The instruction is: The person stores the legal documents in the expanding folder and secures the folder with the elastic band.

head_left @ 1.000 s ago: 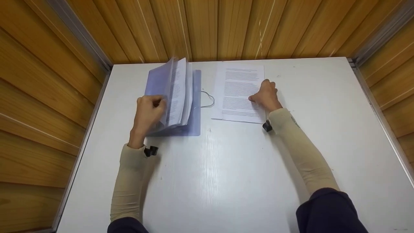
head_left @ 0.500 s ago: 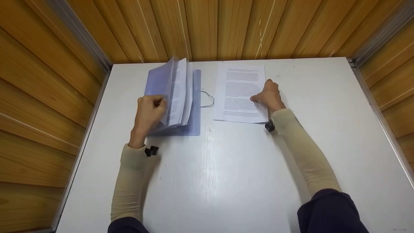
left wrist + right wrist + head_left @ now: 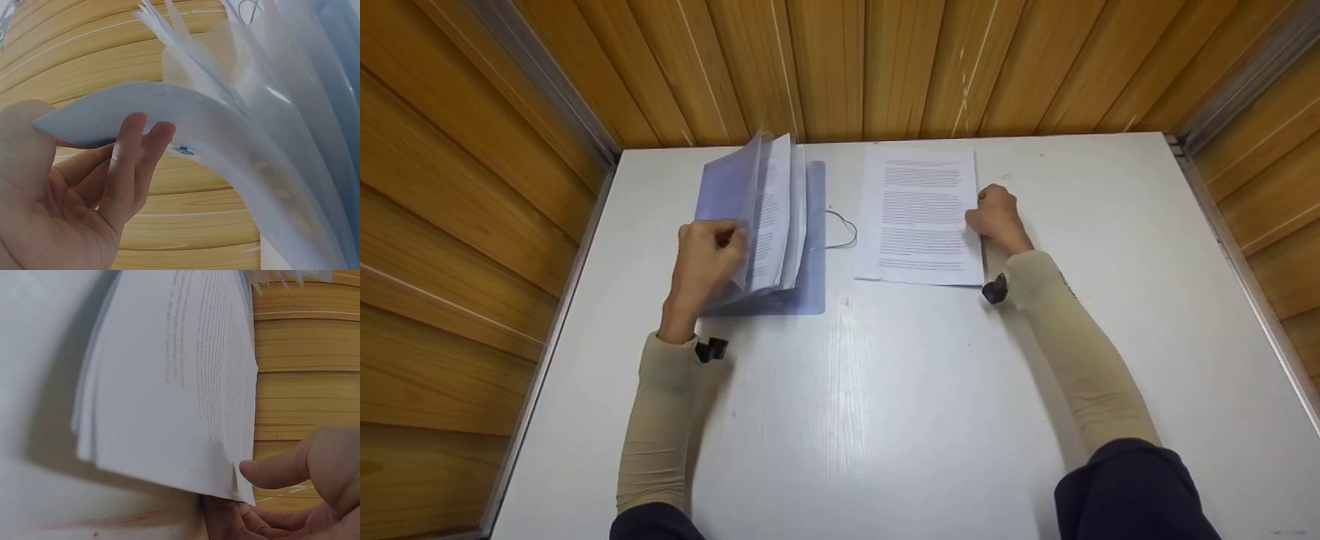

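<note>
A translucent blue folder (image 3: 814, 225) stands partly opened at the back left of the table, with papers in clear sleeves (image 3: 270, 95) fanned upward. My left hand (image 3: 701, 259) pinches the edge of one raised sleeve; in the left wrist view that sleeve (image 3: 152, 104) bends in an arc between thumb and fingers. To the folder's right lies a stack of printed paper (image 3: 919, 214). My right hand (image 3: 1000, 217) holds the stack's right edge, thumb on top and fingers beneath, as the right wrist view shows. Several sheet edges (image 3: 90, 422) are slightly separated there.
A thin elastic cord (image 3: 851, 229) loops from the folder's right edge toward the paper. Wood-plank walls (image 3: 840, 67) border the white table (image 3: 840, 412) at the back and both sides.
My right hand has shifted to the right, its thumb drawing back from the printed text to the stack's edge. The stack slid slightly right early on. The left hand and folder stay put.
</note>
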`<state>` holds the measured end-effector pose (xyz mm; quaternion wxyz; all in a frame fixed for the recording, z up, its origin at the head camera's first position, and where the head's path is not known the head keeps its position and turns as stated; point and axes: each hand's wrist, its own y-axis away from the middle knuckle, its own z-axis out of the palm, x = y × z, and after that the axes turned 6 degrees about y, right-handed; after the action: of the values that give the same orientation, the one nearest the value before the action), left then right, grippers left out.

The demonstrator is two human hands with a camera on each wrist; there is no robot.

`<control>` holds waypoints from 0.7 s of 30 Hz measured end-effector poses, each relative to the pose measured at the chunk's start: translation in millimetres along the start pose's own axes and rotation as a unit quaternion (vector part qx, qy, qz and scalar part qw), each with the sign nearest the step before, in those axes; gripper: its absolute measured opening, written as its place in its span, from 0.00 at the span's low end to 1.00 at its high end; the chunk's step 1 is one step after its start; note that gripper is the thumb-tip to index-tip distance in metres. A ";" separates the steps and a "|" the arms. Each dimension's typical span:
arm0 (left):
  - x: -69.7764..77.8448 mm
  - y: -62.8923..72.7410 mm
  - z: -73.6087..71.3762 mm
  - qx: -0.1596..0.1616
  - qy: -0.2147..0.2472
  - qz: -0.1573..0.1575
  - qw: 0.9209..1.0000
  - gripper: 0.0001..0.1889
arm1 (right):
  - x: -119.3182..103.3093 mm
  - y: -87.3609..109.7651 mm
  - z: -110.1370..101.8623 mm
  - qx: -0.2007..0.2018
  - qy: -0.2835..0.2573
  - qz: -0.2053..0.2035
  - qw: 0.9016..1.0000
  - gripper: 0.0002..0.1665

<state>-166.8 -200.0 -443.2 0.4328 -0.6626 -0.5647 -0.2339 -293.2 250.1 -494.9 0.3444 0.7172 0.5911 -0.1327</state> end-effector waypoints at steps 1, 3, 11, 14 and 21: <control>-0.1 -0.2 0.0 0.000 -0.001 0.001 1.000 0.17 | 1.2 -1.7 -1.0 -0.003 -0.004 0.005 1.000 0.37; -0.3 -0.8 -0.2 -0.001 -0.003 0.002 1.000 0.19 | 3.9 -4.0 -2.9 -0.006 -0.012 0.012 1.000 0.36; -0.1 -2.3 -1.5 -0.005 -0.005 0.008 1.000 0.21 | 14.8 -4.2 -10.4 -0.012 -0.110 0.037 0.993 0.31; -0.1 -2.1 -2.9 -0.005 -0.003 0.008 1.000 0.19 | 18.6 -4.3 -14.8 -0.031 -0.165 0.052 0.984 0.30; -2.1 -2.2 -7.1 -0.006 0.002 -0.002 1.000 0.13 | 29.2 -3.1 -25.9 -0.071 -0.231 0.073 0.968 0.32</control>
<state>-168.2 -207.1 -440.5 0.4294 -0.6638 -0.5638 -0.2391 -293.9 289.3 -494.5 0.5304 0.6820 0.4494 -0.2270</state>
